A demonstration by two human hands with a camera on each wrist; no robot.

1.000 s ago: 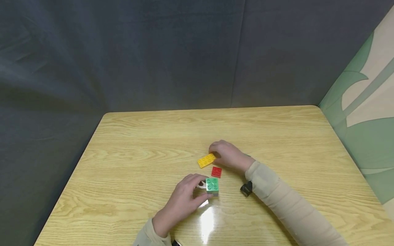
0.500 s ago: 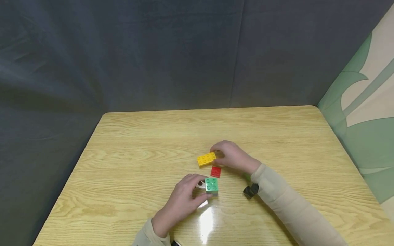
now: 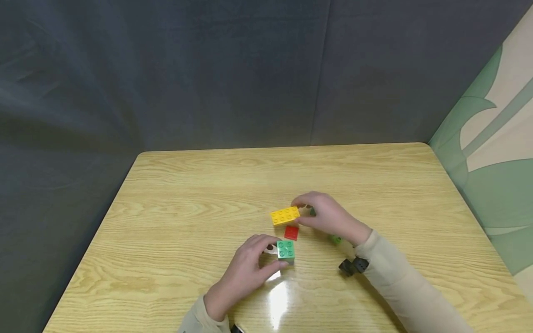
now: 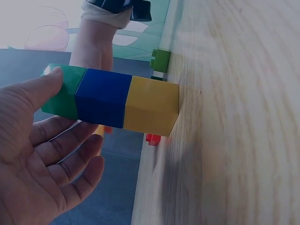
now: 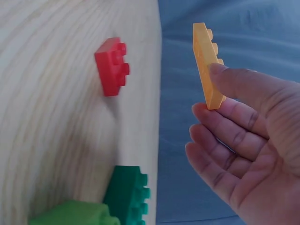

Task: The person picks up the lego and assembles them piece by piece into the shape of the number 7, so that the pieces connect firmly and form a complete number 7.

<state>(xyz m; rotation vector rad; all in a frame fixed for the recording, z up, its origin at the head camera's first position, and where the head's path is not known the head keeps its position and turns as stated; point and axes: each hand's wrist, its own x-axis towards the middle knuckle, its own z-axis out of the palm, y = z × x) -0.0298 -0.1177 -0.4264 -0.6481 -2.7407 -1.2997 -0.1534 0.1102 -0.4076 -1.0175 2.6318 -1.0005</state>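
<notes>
Yellow brick (image 3: 285, 215): thin, oblong, studded in two rows.

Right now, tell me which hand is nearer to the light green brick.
Right. In the head view, the light green brick shows right beside the wrist of the right hand; the left hand, at the green-topped stack, is farther off to the brick's left.

From above, the head view looks forward and down at the surface (image 3: 187, 194) from well back, taking in the left hand (image 3: 249, 261) and right hand (image 3: 325, 212). Each wrist view looks low and close along the surface past its own hand, turned sideways; all three share the red brick (image 3: 291, 232), probably part-hidden from the left wrist.
</notes>
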